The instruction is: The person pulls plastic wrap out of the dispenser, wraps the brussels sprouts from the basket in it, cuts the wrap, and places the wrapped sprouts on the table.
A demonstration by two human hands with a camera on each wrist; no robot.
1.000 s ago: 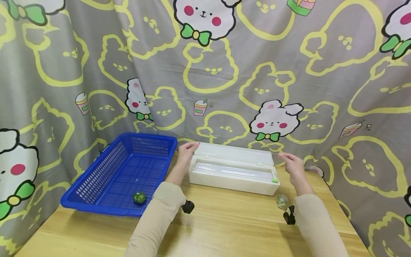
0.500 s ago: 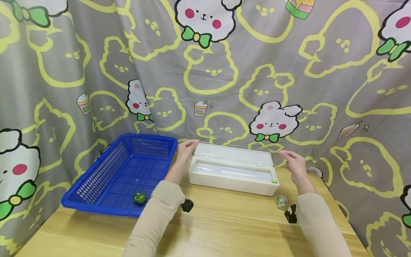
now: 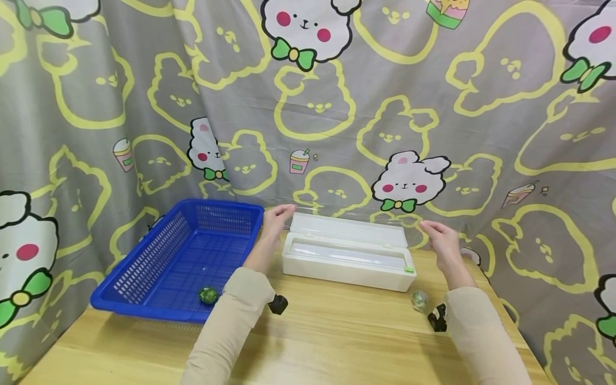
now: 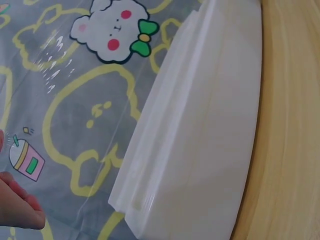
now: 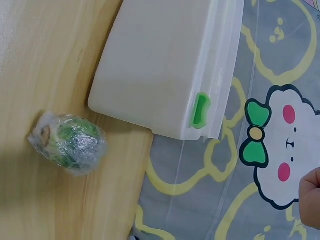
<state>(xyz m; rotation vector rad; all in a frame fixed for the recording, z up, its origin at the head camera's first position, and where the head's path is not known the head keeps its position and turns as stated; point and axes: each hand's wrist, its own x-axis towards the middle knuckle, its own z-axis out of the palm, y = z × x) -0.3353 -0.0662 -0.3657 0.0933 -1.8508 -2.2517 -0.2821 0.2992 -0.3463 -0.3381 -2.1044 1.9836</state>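
My left hand [image 3: 270, 231] is raised behind the left end of a white cling film dispenser [image 3: 344, 274], thumb and fingers pinched together. Level with it, past the dispenser's right end, my right hand [image 3: 445, 249] pinches likewise. Between them stretches a clear sheet of cling film [image 4: 55, 67], visible mainly as glints and faint straight lines. The dispenser's lid [image 3: 348, 229] is tipped back, and a green slide cutter [image 5: 201, 110] sits at its right end. Near that end lies a round green vegetable wrapped in film [image 5: 72, 142].
On the left stands a blue plastic basket [image 3: 139, 309] with a small green vegetable [image 3: 208, 295] in it. Beneath everything is a wooden table [image 3: 346, 342]. A grey patterned curtain [image 3: 240, 96] hangs close behind the dispenser.
Both hands have risen slightly, the left drifting a little left and the right a little right. The dispenser, basket and vegetables stay where they were.
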